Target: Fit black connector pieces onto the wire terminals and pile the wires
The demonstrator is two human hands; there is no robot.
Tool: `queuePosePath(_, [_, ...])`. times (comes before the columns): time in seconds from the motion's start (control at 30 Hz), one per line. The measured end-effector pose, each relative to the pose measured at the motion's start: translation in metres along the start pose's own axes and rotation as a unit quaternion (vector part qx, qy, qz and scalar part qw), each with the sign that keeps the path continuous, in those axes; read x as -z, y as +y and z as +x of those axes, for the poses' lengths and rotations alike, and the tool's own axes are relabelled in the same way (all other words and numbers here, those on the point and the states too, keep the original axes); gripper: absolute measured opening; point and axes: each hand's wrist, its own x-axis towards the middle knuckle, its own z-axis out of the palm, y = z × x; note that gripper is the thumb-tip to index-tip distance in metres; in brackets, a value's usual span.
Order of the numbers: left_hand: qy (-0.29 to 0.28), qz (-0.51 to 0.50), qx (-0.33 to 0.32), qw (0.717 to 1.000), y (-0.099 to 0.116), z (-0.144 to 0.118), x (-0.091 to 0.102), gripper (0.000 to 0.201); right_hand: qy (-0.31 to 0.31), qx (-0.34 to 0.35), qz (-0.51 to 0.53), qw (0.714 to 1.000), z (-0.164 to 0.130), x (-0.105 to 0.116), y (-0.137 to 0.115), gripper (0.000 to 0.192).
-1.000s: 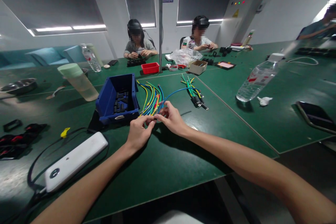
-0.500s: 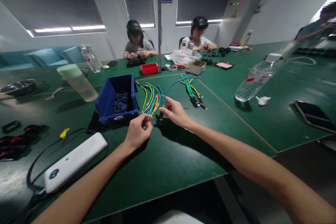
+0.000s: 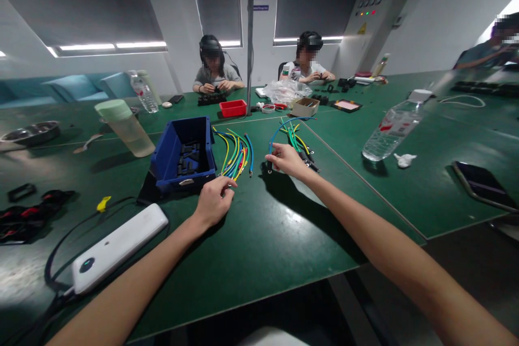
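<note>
Head view, from the left: a deep-blue, open-fronted plastic bin (image 3: 165,158) sits on the green table (image 3: 259,248) with small black plastic parts (image 3: 188,158) inside. Just beside its near right corner, the left hand (image 3: 213,200) has thumb and forefinger curled close together at the near ends of a loose bundle of thin yellow, green and blue insulated wires (image 3: 232,157); whether those fingertips pinch anything, I cannot tell. The bundled wires look light, though they could drag on one another, so a single end is the likeliest place to separate one.

Further right, the right hand (image 3: 286,159) grips one long blue insulated wire (image 3: 279,126) near its thick black sleeve (image 3: 268,166), a small shiny metal ring terminal (image 3: 270,172) pointing down below it. The wire arches up and away to the right, which suggests it is light and springy rather than limp. Smooth insulation may twist between the fingers, and the free end would swing with any wrist turn; the thicker sleeve seems the steadiest hold. Beyond, partly hidden by that hand, lies a fanned pile of green and yellow wires with black-sleeved ends (image 3: 303,146).
</note>
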Motion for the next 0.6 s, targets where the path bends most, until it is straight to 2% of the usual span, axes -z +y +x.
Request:
queuePosePath(0.33, [-0.01, 0.009, -0.009, 1.0, -0.005, 0.0, 0.0, 0.023, -0.001, -0.063, -0.074, 0.995, 0.007, 0.019, 0.011, 0.03])
queuePosePath(0.6, [-0.011, 0.026, -0.016, 0.999, -0.006, 0.0, 0.001, 0.022, 0.025, -0.07, -0.214, 0.974, 0.011, 0.026, 0.02, 0.02])
